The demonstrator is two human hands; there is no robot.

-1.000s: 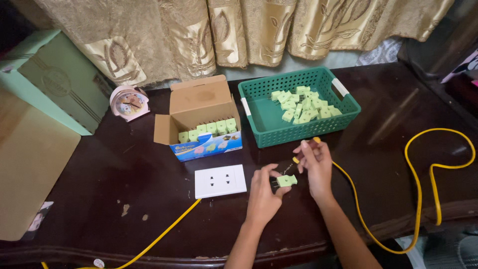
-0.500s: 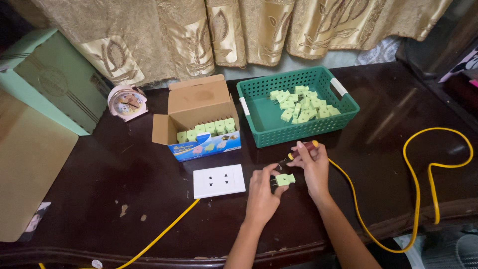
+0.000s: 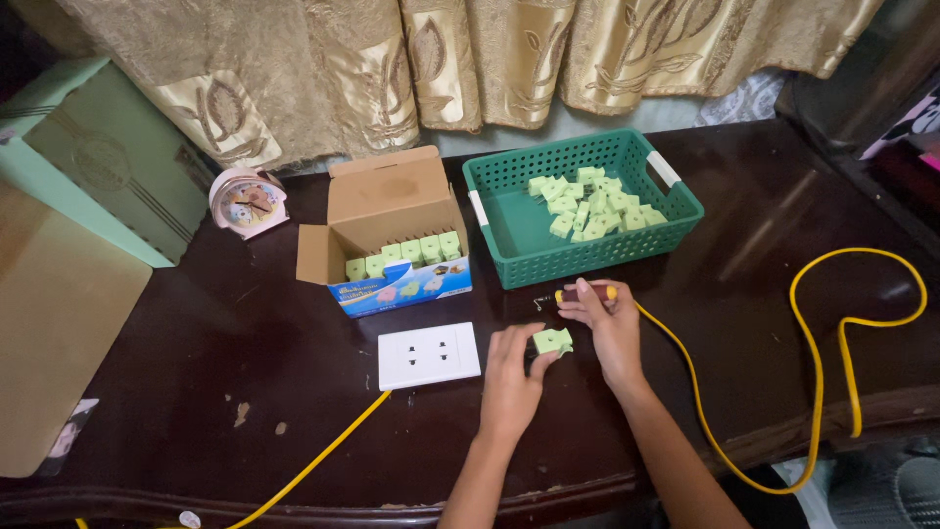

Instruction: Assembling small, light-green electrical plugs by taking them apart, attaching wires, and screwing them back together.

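We note both hands low at the near edge of the dark wooden desk (image 3: pixel 196 392), working close together. Our left hand (image 3: pixel 511 384) pinches a small pale green block (image 3: pixel 552 340) between thumb and fingertips, holding it just off the desk surface; the block sits at the tips of that hand, toward the right, so it lies between the two hands. Our right hand (image 3: pixel 609 333) is closed around a short screwdriver (image 3: pixel 580 293) with a yellow and dark handle, which lies roughly left to right, its thin tip pointing left, just beyond the green block and apart from it. The block's long side also runs roughly left to right, nearly parallel to the tool. The left hand is the one on the block; the right hand is just beside it but touches only the tool, as far as we can tell. Left of the hands, flat on the desk, lies a white socket plate (image 3: pixel 429 356) with a yellow cable (image 3: pixel 313 460) running off toward the near-left edge; a second loop of yellow cable (image 3: pixel 852 323) curls on the right. Farther back stand an open cardboard box (image 3: pixel 392 211) with a row of green blocks in it, and a green basket (image 3: pixel 676 201) holding a loose heap of the same blocks. A small pink clock (image 3: pixel 248 203) sits far left.
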